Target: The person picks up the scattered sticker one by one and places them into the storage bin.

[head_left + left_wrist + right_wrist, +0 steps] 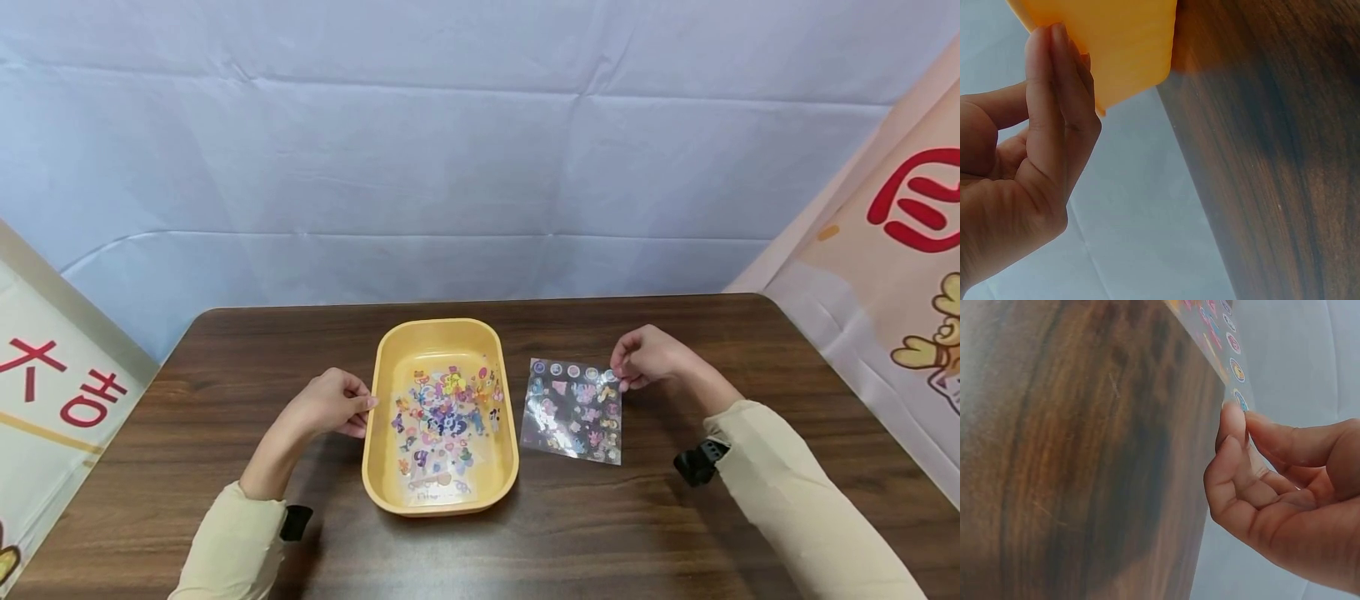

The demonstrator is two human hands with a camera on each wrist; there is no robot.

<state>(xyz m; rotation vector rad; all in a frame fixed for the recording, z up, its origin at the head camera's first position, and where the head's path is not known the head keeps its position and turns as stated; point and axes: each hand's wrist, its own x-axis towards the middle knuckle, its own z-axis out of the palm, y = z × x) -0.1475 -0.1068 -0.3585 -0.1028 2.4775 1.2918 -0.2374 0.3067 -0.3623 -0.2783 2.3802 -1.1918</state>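
A yellow tray with rounded corners sits left of the table's middle. Inside it lie clear sticker sheets printed with small colourful figures; how many overlap I cannot tell. My left hand grips the tray's left rim, the thumb on top and the fingers against the outer wall, as the left wrist view also shows. To the right of the tray, another transparent sticker sheet has a row of round stickers along its far edge. My right hand pinches its upper right corner between thumb and index finger.
The dark wooden table ends at a far edge in front of a pale cloth backdrop. Printed banners with red characters hang at the left and right. Black straps show at both sleeves.
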